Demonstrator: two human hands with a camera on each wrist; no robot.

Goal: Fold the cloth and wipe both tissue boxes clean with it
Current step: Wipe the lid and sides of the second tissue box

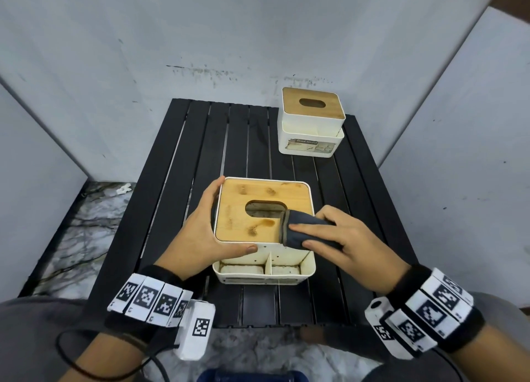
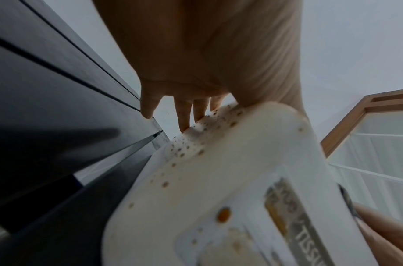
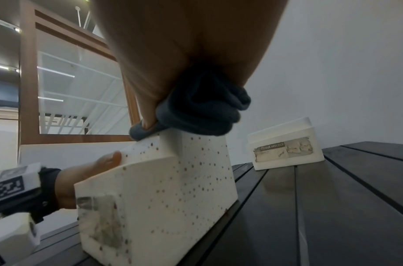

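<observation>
The near tissue box (image 1: 263,255) is white with a stained bamboo lid (image 1: 238,207) and stands at the middle of the black slatted table (image 1: 200,152). Brown specks dot its walls (image 3: 173,189). My left hand (image 1: 209,221) braces its left front corner, fingers (image 2: 184,111) straight along the left side and thumb on the front wall. My right hand (image 1: 329,238) grips a folded dark grey cloth (image 1: 301,224) and presses it on the lid's right part, beside the oval slot. The cloth (image 3: 202,108) bunches under the palm. A second tissue box (image 1: 311,121) stands at the far right corner.
White partition walls (image 1: 86,66) close in the table at the back and on both sides. The far box (image 3: 284,147) carries a torn label on its front. Marbled floor (image 1: 86,224) shows to the left. Bare slats lie between the two boxes.
</observation>
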